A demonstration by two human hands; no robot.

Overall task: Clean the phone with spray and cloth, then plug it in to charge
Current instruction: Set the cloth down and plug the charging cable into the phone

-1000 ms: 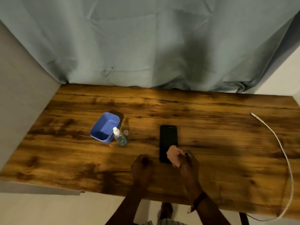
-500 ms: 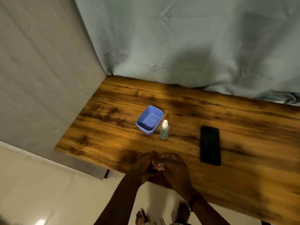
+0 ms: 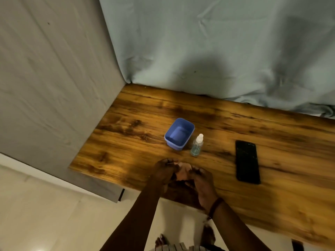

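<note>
A grey-green curtain (image 3: 217, 42) hangs behind a wooden table (image 3: 137, 147), with a grey wall (image 3: 45, 87) at its left end and pale floor (image 3: 45, 214) below its near edge. Bare wood lies open left of the blue tub (image 3: 179, 133). The phone (image 3: 247, 161) lies flat, well right of the hands. The spray bottle (image 3: 196, 145) stands just beside the tub. At the near edge, left hand (image 3: 164, 170) and right hand (image 3: 202, 180) together grip a small cloth (image 3: 183, 170).
</note>
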